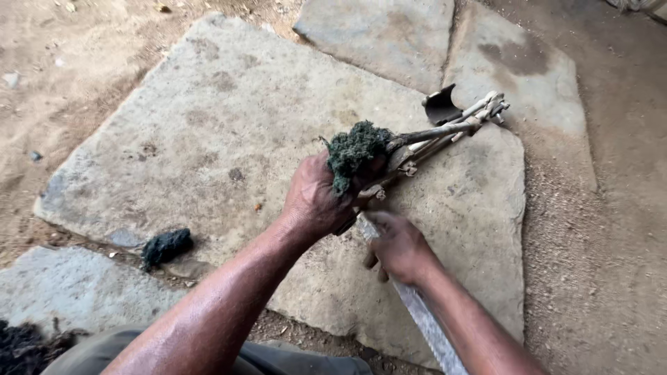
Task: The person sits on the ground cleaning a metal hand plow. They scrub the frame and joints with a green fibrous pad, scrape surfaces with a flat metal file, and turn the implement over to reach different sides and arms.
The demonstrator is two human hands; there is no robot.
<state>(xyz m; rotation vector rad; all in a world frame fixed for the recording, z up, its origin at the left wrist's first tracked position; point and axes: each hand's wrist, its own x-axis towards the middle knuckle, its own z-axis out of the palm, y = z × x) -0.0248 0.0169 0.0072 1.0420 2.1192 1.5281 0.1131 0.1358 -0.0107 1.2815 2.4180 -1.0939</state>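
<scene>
My left hand point(316, 198) grips a dark green scrubbing wad point(356, 149) pressed against a dirty metal tool point(445, 132) made of thin rods, which stretches up and right over a large flat stone slab point(229, 132). A dark scoop-shaped piece point(440, 105) sits at the tool's far end. My right hand point(399, 246) is closed around the near end of the tool, and a long grey metal strip point(427, 323) runs under my right forearm toward the bottom edge.
A second dark wad point(167, 246) lies at the slab's lower left edge. More flat stones point(389, 35) lie beyond, with sandy dirt ground point(611, 229) around them. A dark pile point(24, 347) sits at the bottom left corner.
</scene>
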